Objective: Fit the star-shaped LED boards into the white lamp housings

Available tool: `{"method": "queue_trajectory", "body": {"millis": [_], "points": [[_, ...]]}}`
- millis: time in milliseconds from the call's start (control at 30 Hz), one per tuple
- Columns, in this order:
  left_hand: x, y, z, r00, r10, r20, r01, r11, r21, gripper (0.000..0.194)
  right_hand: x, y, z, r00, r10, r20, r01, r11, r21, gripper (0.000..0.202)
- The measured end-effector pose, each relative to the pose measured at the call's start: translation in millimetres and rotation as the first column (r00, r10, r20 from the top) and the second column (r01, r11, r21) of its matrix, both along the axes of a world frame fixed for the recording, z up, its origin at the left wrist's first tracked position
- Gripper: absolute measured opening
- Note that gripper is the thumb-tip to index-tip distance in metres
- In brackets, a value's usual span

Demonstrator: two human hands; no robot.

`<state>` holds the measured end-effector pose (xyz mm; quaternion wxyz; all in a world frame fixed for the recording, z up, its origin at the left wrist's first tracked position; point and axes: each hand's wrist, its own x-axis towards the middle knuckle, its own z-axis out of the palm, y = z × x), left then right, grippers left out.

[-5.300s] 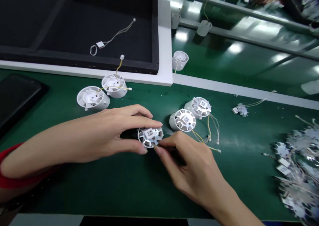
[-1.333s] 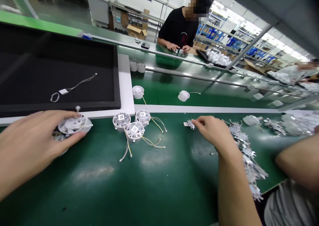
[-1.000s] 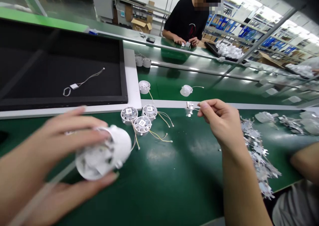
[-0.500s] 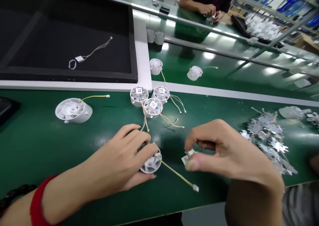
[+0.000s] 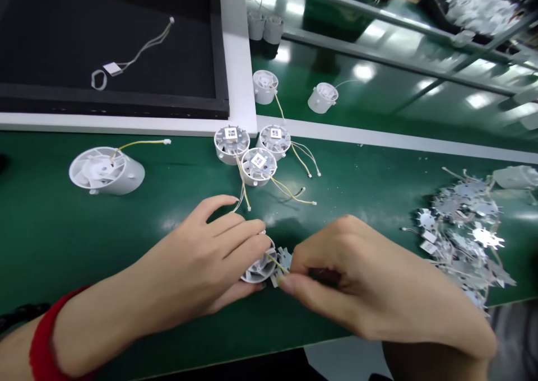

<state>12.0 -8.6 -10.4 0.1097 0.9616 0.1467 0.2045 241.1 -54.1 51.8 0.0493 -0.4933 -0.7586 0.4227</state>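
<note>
My left hand (image 5: 202,260) grips a white round finned housing (image 5: 260,269) against the green mat, with a yellow wire crossing its face. My right hand (image 5: 357,283) pinches a small silver star-shaped plate (image 5: 282,259) right at the housing's edge; the plate's lower part is hidden by my fingers. Three finished housings with small square chips (image 5: 258,161) sit clustered just beyond my hands, their wires trailing toward me.
A larger white housing (image 5: 105,171) lies on its side at the left. A pile of silver star plates (image 5: 466,230) lies at the right. A black tray (image 5: 113,39) holding a wired chip sits at the back left. Two more housings (image 5: 321,98) rest past a white strip.
The view dropped from the room to the mat. My left hand set the housing down near the front edge; my right hand carried a star plate from the right over to it.
</note>
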Motion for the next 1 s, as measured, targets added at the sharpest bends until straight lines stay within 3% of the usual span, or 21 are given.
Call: {"method": "queue_trajectory", "body": {"millis": [233,433,667,867,1000], "points": [[-4,3,-2.1,1.000,-0.003,-0.012,0.002,0.998,-0.063,0.017,18,7,-5.9,0.985,0.010,0.174,-0.006,1.000,-0.020,0.043],[-6,4,-2.9,0.999,-0.039,-0.039,0.035,0.996,-0.086,0.013,19,14,-10.5,0.971,0.035,0.237,-0.017,0.997,-0.079,0.043],[-6,5,-5.1,0.993,-0.087,-0.078,0.085,0.996,-0.031,0.027,19,16,-12.2,0.975,0.020,0.223,0.002,0.995,-0.098,0.043],[1,-1,-14.3,0.997,-0.047,-0.064,0.046,0.999,-0.024,0.024,32,15,-2.8,0.965,-0.262,0.034,0.264,0.959,-0.103,0.058],[4,-5,-18.2,0.998,-0.030,-0.047,0.029,0.999,-0.013,0.034,39,14,5.2,0.896,-0.442,-0.036,0.443,0.897,0.016,0.056]]}}
